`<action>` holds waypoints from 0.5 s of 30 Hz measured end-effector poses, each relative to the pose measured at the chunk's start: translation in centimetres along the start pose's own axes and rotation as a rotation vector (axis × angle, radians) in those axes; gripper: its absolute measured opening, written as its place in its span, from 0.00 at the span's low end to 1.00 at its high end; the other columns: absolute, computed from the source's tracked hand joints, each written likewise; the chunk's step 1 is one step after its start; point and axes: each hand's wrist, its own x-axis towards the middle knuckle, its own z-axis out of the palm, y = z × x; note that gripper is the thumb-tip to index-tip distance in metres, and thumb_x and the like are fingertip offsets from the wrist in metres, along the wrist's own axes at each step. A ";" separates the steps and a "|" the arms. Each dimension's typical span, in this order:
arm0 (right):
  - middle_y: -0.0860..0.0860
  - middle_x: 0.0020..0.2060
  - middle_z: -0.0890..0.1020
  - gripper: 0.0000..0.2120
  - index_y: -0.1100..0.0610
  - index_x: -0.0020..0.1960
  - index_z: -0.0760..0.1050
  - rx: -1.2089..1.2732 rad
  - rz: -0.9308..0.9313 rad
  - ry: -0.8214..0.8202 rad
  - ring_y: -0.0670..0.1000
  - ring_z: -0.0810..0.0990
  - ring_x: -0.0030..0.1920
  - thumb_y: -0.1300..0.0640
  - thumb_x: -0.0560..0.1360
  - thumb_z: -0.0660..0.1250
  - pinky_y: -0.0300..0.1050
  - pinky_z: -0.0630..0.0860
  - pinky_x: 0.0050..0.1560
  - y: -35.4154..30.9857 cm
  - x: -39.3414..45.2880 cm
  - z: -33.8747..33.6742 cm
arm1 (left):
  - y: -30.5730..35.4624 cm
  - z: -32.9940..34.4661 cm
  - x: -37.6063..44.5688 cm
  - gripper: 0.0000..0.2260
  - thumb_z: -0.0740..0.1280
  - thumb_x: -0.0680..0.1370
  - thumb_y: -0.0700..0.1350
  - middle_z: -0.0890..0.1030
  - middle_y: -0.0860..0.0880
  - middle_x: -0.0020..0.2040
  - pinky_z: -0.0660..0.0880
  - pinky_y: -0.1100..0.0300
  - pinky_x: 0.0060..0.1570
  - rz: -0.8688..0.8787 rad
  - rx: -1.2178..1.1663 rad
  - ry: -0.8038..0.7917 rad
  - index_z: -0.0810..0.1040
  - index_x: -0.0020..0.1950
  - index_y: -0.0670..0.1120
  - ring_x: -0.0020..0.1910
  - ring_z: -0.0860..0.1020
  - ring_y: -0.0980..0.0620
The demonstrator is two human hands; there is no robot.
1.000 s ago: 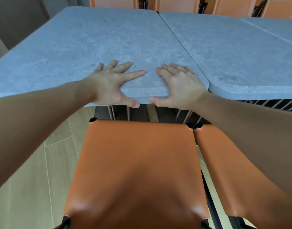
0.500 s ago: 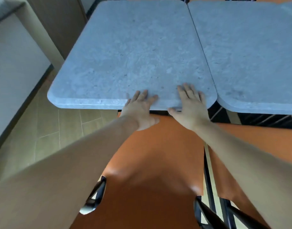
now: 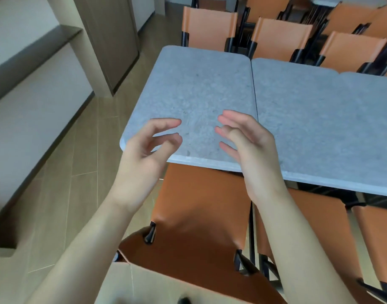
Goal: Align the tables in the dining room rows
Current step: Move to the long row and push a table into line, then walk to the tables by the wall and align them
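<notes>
Both hands are raised above the near edge of the end table [image 3: 194,88], holding nothing and touching nothing. The left hand [image 3: 144,156] sits over the table's near left corner, fingers loosely curled and spread apart, thumb pointing toward the other hand. The right hand [image 3: 251,145] sits over the near right part of the same tabletop, palm turned inward, fingers relaxed and slightly bent. The two hands are well apart, with bare grey tabletop visible between them.

The end table is the leftmost unit of a row. Its right edge lies against the left edge of the second table [image 3: 319,119], with only a thin seam between them. The near edges of both run in one line.

An orange chair [image 3: 201,207] stands below the hands, its seat partly under the end table's near edge. More orange chairs [image 3: 210,27] stand along the far side. A wood-look floor [image 3: 74,172] lies to the left.
</notes>
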 end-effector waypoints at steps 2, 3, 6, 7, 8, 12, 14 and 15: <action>0.45 0.57 0.85 0.12 0.51 0.60 0.81 0.027 -0.022 -0.017 0.47 0.82 0.61 0.63 0.80 0.67 0.52 0.79 0.63 -2.2 -2.0 1.5 | 2.3 -2.3 -1.4 0.09 0.67 0.81 0.40 0.83 0.59 0.55 0.75 0.59 0.61 0.049 -0.014 0.022 0.81 0.59 0.51 0.61 0.80 0.57; 0.45 0.57 0.85 0.12 0.51 0.60 0.81 0.030 -0.033 -0.030 0.47 0.82 0.61 0.63 0.80 0.67 0.52 0.79 0.63 -3.1 -2.9 2.5 | 3.1 -3.5 -2.0 0.09 0.67 0.81 0.40 0.83 0.58 0.56 0.75 0.58 0.62 0.071 -0.018 0.034 0.81 0.59 0.51 0.60 0.81 0.56; 0.45 0.57 0.85 0.12 0.52 0.60 0.81 0.019 -0.070 -0.070 0.46 0.83 0.60 0.63 0.80 0.67 0.52 0.79 0.64 -5.1 -4.6 6.6 | 4.7 -7.6 -2.6 0.09 0.67 0.81 0.39 0.83 0.56 0.58 0.76 0.56 0.63 0.131 -0.030 0.060 0.81 0.59 0.50 0.59 0.81 0.56; 0.45 0.57 0.85 0.13 0.52 0.61 0.81 0.006 -0.083 -0.087 0.46 0.83 0.60 0.63 0.80 0.67 0.52 0.79 0.64 -5.7 -4.8 8.2 | 5.1 -9.0 -2.5 0.09 0.67 0.81 0.39 0.82 0.56 0.58 0.76 0.57 0.62 0.146 -0.034 0.059 0.80 0.60 0.49 0.59 0.81 0.56; 0.45 0.58 0.85 0.13 0.52 0.61 0.81 -0.005 -0.097 -0.101 0.45 0.83 0.60 0.63 0.80 0.67 0.52 0.79 0.65 -6.3 -5.0 9.9 | 5.4 -10.5 -2.4 0.09 0.67 0.81 0.39 0.82 0.57 0.58 0.76 0.58 0.61 0.163 -0.034 0.059 0.80 0.60 0.49 0.59 0.81 0.56; 0.45 0.58 0.85 0.13 0.52 0.62 0.81 -0.005 -0.144 -0.126 0.45 0.82 0.61 0.63 0.80 0.67 0.52 0.79 0.64 -7.9 -5.2 17.8 | 6.5 -18.1 -1.7 0.10 0.66 0.82 0.37 0.83 0.57 0.57 0.75 0.64 0.59 0.202 -0.031 0.071 0.80 0.61 0.47 0.59 0.82 0.55; 0.45 0.58 0.85 0.13 0.52 0.62 0.80 0.003 -0.158 -0.135 0.45 0.82 0.61 0.63 0.80 0.66 0.52 0.79 0.65 -8.3 -5.3 22.0 | 6.6 -22.5 -1.1 0.11 0.66 0.82 0.37 0.83 0.57 0.55 0.76 0.63 0.60 0.199 -0.024 0.085 0.80 0.62 0.47 0.59 0.82 0.55; 0.45 0.58 0.85 0.13 0.52 0.62 0.80 0.004 -0.166 -0.139 0.44 0.82 0.61 0.62 0.80 0.66 0.51 0.78 0.65 -8.3 -5.3 24.1 | 6.6 -24.6 -0.8 0.11 0.66 0.82 0.38 0.83 0.57 0.56 0.76 0.61 0.61 0.189 -0.025 0.092 0.80 0.62 0.48 0.59 0.81 0.56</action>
